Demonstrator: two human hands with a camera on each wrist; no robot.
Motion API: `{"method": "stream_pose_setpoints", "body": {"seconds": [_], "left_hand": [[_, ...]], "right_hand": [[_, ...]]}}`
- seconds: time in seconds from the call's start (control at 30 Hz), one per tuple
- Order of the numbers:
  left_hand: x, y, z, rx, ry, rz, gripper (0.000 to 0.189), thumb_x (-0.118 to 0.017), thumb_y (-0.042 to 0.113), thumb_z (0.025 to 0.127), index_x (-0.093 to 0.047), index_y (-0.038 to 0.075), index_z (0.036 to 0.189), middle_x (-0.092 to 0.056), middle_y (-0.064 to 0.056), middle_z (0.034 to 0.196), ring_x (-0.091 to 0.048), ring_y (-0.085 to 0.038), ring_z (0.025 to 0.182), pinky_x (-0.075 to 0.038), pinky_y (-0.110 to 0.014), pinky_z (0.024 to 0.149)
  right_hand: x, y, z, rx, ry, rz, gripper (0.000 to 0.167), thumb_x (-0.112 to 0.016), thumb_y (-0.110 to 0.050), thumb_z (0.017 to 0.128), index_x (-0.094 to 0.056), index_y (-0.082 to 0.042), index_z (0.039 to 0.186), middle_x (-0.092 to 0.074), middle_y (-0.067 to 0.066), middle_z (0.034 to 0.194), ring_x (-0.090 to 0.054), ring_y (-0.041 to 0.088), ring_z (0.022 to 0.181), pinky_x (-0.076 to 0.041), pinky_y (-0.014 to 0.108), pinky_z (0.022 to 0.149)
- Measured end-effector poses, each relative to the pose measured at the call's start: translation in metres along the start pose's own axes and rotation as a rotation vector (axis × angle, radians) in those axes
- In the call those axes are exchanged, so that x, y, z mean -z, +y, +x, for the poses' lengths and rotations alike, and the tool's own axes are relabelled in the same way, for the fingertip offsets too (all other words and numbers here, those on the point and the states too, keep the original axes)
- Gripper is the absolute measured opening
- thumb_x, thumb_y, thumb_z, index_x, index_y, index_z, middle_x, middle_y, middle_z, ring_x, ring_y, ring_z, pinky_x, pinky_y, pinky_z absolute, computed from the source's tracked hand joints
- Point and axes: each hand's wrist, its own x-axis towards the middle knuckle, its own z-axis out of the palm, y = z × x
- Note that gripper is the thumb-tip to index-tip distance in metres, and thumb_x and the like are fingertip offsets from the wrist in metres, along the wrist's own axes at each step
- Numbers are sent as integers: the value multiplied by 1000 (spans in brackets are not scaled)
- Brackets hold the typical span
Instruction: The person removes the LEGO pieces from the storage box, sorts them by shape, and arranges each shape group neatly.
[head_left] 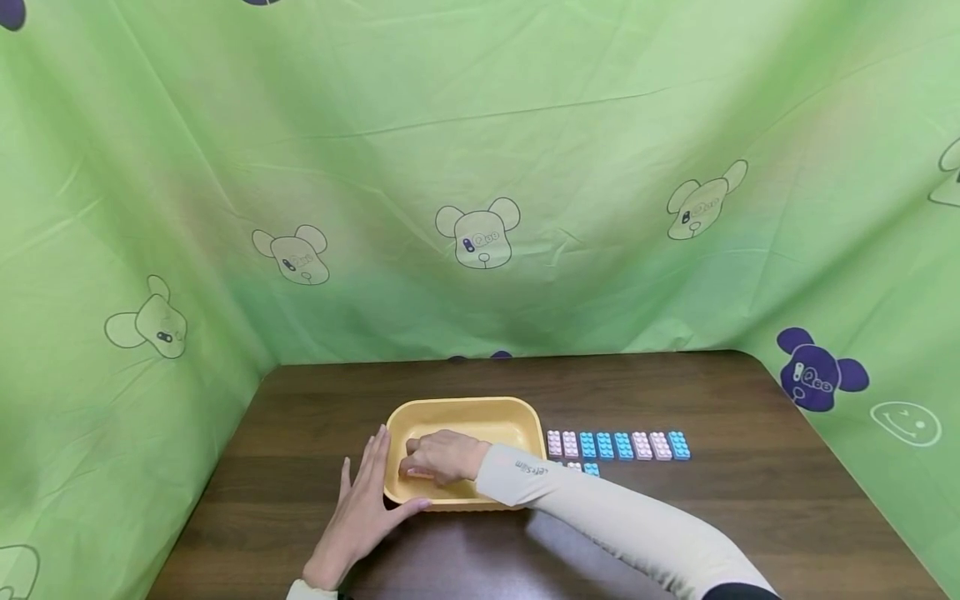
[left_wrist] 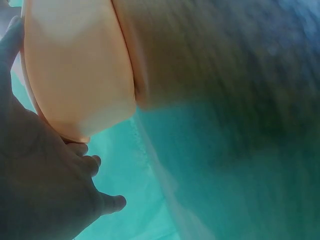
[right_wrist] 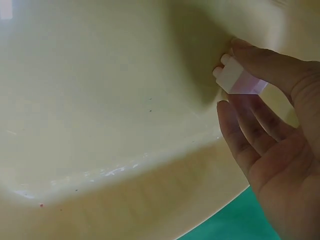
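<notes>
My right hand (head_left: 447,457) reaches down inside the yellow plastic basin (head_left: 465,408). In the right wrist view its thumb and fingers pinch a pale pink toy building brick (right_wrist: 242,80), studs facing away from the palm. The head view hides most of that brick behind the hand. Against the basin's left end rests my left hand (head_left: 360,508), fingers straight along the outer wall and thumb at the front rim. The left wrist view shows this hand (left_wrist: 45,175) touching the basin's side (left_wrist: 80,65).
Right of the basin, pink bricks (head_left: 642,446) and blue bricks (head_left: 623,446) lie in a row on the brown wooden table (head_left: 330,392). A shorter second row, with a blue brick (head_left: 591,470), is partly behind the right sleeve (head_left: 600,504). Green cloth (head_left: 480,317) hangs around the table.
</notes>
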Motion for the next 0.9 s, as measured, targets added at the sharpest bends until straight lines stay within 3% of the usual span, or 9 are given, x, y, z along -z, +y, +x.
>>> {"method": "stream_pose_setpoints", "body": {"seconds": [0.33, 0.5, 0.7, 0.9], "left_hand": [[-1, 0, 0, -4, 7, -1, 118, -78, 64, 87, -18, 3, 169, -20, -18, 175, -22, -44, 158, -10, -80, 117], [-1, -1, -1, -5, 4, 9, 118, -77, 64, 88, -18, 2, 169, -20, -18, 175, -22, -44, 158, -10, -80, 117], [-1, 0, -1, -8, 10, 8, 118, -79, 62, 88, -18, 2, 169, -20, -19, 174, -23, -45, 158, -10, -80, 117], [-1, 1, 0, -1, 5, -3, 118, -80, 59, 87, -18, 1, 169, -21, -19, 174, -22, -46, 158, -9, -80, 117]], "right_hand": [[5, 6, -9, 29, 89, 45, 16, -60, -17, 109, -73, -19, 119, -70, -1, 105, -66, 11, 81, -52, 17, 74], [13, 10, -16, 13, 74, 107, 15, -67, -12, 105, -69, -17, 119, -68, 1, 110, -69, 13, 88, -52, 17, 81], [19, 17, -31, 37, 155, 163, 31, -78, 2, 91, -62, -12, 113, -65, 3, 103, -64, 14, 78, -50, 16, 72], [27, 20, -49, 22, 210, 240, 37, -78, 4, 91, -62, -11, 121, -62, 3, 101, -60, 12, 77, -49, 15, 72]]}}
